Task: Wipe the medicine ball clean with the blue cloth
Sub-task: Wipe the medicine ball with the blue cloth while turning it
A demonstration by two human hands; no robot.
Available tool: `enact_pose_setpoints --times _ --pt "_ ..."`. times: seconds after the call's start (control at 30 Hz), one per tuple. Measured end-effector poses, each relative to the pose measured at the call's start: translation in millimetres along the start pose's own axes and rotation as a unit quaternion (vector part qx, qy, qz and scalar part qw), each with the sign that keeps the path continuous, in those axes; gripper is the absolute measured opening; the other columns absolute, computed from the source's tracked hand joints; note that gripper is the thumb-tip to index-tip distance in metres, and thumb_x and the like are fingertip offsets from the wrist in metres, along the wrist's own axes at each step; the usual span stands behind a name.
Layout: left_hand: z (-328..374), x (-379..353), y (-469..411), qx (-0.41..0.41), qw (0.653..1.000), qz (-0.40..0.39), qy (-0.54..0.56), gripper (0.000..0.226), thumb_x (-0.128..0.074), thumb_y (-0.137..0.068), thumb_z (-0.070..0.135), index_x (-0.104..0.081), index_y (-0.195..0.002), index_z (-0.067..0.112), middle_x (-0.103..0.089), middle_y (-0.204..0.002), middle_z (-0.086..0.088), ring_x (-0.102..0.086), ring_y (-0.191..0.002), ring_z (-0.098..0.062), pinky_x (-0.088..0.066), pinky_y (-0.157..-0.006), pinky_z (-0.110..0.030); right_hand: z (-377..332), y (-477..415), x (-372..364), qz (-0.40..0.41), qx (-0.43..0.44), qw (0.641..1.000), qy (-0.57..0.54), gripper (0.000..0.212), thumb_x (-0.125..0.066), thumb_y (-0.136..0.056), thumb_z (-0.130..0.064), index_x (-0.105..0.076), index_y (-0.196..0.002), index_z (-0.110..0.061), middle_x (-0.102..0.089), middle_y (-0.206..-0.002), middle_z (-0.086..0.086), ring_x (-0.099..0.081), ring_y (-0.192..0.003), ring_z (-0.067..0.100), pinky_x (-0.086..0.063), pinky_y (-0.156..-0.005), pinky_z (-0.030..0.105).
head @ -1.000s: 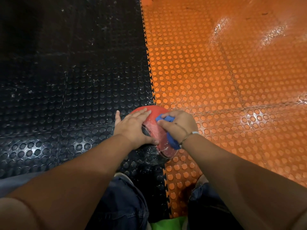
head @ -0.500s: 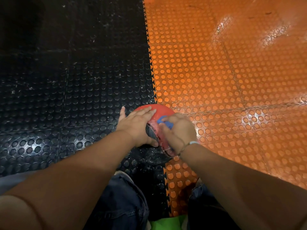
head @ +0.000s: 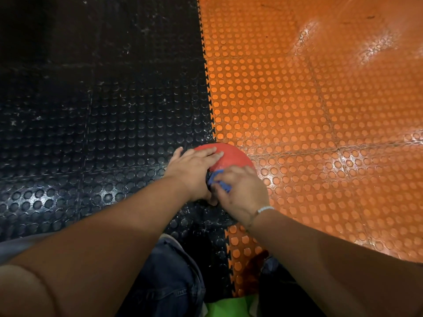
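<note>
Lower centre: I'm pinning the likely heavy, slick ball under my spread left hand, right hand pinching the cloth.

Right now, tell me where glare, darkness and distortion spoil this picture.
Head view: glare washes the orange mat at upper right; the black mat sinks into darkness at upper left; the wide lens bends the seam between them; the ball, left hand, right hand and cloth are sharp.

Red ball, blue cloth, studded black-and-orange mats.
</note>
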State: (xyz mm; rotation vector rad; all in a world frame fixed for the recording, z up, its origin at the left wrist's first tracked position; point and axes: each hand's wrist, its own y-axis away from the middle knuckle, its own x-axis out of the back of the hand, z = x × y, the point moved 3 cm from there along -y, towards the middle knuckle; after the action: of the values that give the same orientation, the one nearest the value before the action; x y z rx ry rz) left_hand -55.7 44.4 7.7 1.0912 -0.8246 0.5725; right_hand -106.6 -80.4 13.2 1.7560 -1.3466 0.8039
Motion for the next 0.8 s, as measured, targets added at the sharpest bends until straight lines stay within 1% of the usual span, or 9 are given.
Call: enact_pose_setpoints --times 0.07,0.2,0.33,0.4,0.47,0.53,0.6,0.7,0.8 --pt "0 0 -1 0.005 1.0 0.002 0.012 0.116 -0.077 -0.062 0.06 -0.003 -0.15 0.042 -0.002 -0.157 0.022 -0.008 -0.145 -0.014 0.005 -0.119 -0.043 4 -8 1 -0.002 -0.016 1.0 0.013 0.025 -0.049 -0.091 -0.043 -0.066 -0.107 -0.035 -0.06 -0.112 -0.013 -0.048 -0.108 0.016 -0.04 -0.097 0.036" --pt "6 -2 -1 0.014 0.999 0.012 0.032 0.116 -0.075 -0.062 0.065 -0.002 -0.15 0.041 -0.002 -0.157 0.023 -0.006 -0.145 -0.013 0.008 -0.118 -0.041 28 -28 17 0.049 -0.156 0.982 -0.096 0.022 -0.055 -0.089 -0.04 -0.068 -0.103 -0.031 -0.061 -0.11 -0.005 -0.053 -0.096 0.013 -0.043 -0.079 0.025" --pt "4 -3 -3 0.016 0.998 0.02 0.052 0.118 -0.079 -0.058 0.062 -0.007 -0.15 0.042 -0.007 -0.157 0.023 -0.009 -0.143 -0.013 0.001 -0.119 -0.039 2 -19 9 0.0 -0.045 0.999 0.02 0.024 -0.05 -0.092 -0.036 -0.066 -0.108 -0.032 -0.059 -0.106 -0.006 -0.052 -0.099 0.018 -0.04 -0.091 0.031" --pt "1 -3 -2 0.012 0.998 0.021 0.05 0.12 -0.08 -0.055 0.062 -0.008 -0.149 0.043 -0.008 -0.156 0.023 -0.012 -0.142 -0.013 -0.001 -0.119 -0.038 -1 -22 10 -0.02 -0.04 0.998 0.039 0.024 -0.049 -0.091 -0.039 -0.066 -0.107 -0.033 -0.059 -0.105 -0.007 -0.053 -0.096 0.018 -0.043 -0.083 0.029" --pt "-1 -3 0 0.009 0.999 0.021 0.047 0.12 -0.08 -0.055 0.063 -0.009 -0.149 0.043 -0.009 -0.156 0.023 -0.012 -0.143 -0.013 -0.001 -0.118 -0.038 13 -34 18 -0.019 -0.116 0.993 0.007 0.022 -0.051 -0.09 -0.04 -0.068 -0.101 -0.031 -0.061 -0.103 -0.006 -0.056 -0.089 0.015 -0.044 -0.072 0.025" --pt "0 -4 1 0.011 0.998 0.024 0.057 0.12 -0.081 -0.054 0.062 -0.009 -0.149 0.043 -0.009 -0.156 0.023 -0.011 -0.143 -0.014 -0.001 -0.118 -0.038 23 -39 25 0.011 -0.184 0.982 -0.035 0.023 -0.052 -0.09 -0.04 -0.069 -0.099 -0.027 -0.065 -0.099 -0.003 -0.06 -0.088 0.018 -0.045 -0.069 0.024" --pt "1 -6 1 0.01 0.997 0.035 0.072 0.118 -0.082 -0.056 0.058 -0.012 -0.149 0.042 -0.01 -0.156 0.024 -0.013 -0.142 -0.015 -0.004 -0.119 -0.036 12 -36 18 0.011 -0.133 0.991 0.024 0.028 -0.048 -0.091 -0.038 -0.067 -0.103 -0.021 -0.064 -0.1 0.0 -0.06 -0.092 0.023 -0.049 -0.077 0.029" --pt "2 -6 0 0.005 0.995 0.054 0.082 0.105 -0.079 -0.066 0.049 -0.015 -0.148 0.044 -0.013 -0.155 0.024 -0.016 -0.141 -0.015 -0.009 -0.118 -0.034 -15 -24 -1 -0.039 0.023 0.997 0.067 0.029 -0.043 -0.091 -0.027 -0.066 -0.107 -0.02 -0.062 -0.11 0.002 -0.057 -0.102 0.023 -0.041 -0.095 0.032" --pt "5 -5 2 0.009 0.997 0.022 0.07 0.117 -0.081 -0.057 0.058 -0.01 -0.149 0.043 -0.008 -0.156 0.025 -0.009 -0.144 -0.016 -0.008 -0.117 -0.037 3 -31 17 -0.023 -0.059 0.997 0.034 0.028 -0.045 -0.093 -0.037 -0.067 -0.108 -0.027 -0.062 -0.11 -0.002 -0.057 -0.094 0.019 -0.045 -0.079 0.027"
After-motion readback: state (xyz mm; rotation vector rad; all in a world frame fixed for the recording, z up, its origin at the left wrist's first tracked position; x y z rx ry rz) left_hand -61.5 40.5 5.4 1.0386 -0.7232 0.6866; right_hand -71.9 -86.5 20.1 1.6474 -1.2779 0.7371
